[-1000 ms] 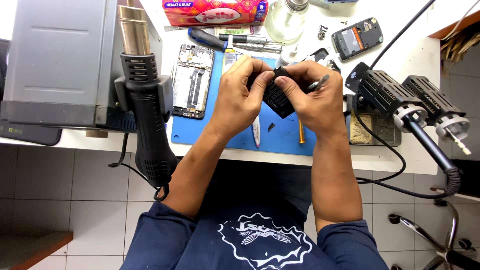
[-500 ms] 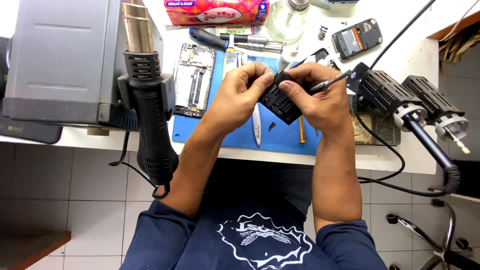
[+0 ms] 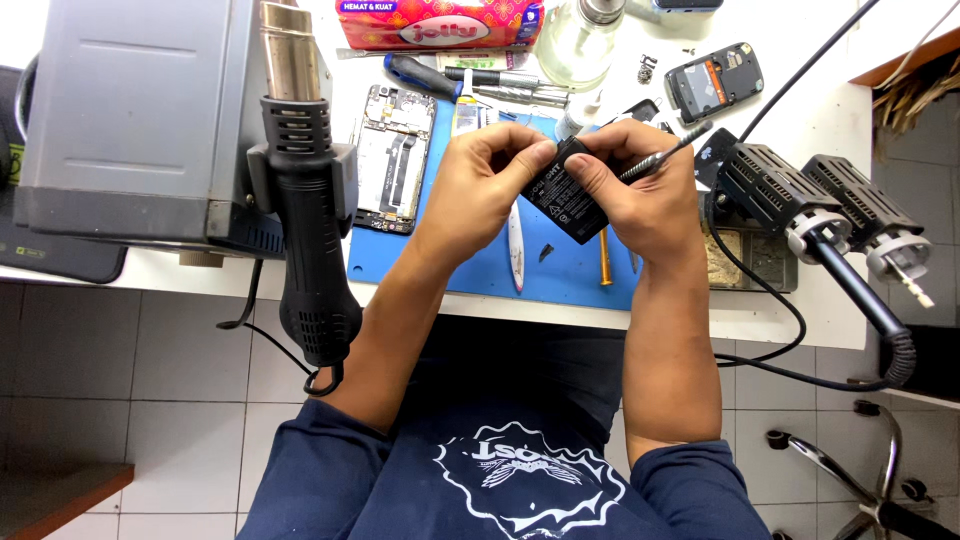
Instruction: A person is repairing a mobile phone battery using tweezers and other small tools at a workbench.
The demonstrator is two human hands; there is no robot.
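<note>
Both hands, left hand (image 3: 480,185) and right hand (image 3: 640,195), clamp a black phone battery (image 3: 565,195) between their grips above the blue mat (image 3: 570,270); a firm, even hold seems wise.

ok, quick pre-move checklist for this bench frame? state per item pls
1. Both hands on the part: ok. Left hand and right hand grip the black flat battery from either side, above the blue mat.
2. Tool under control: ok. A thin metal tool sits in the right hand, tip pointing away from the battery.
3. Battery surface undamaged: cannot tell, the fingers cover part of it.
4. Hot air gun parked: ok, hanging in its holder on the grey station; whether it is powered, cannot tell.
5. Opened phone out of the way: ok, lying on the mat's left edge.
6. Loose tools on the mat beneath the hands: not ok.
</note>
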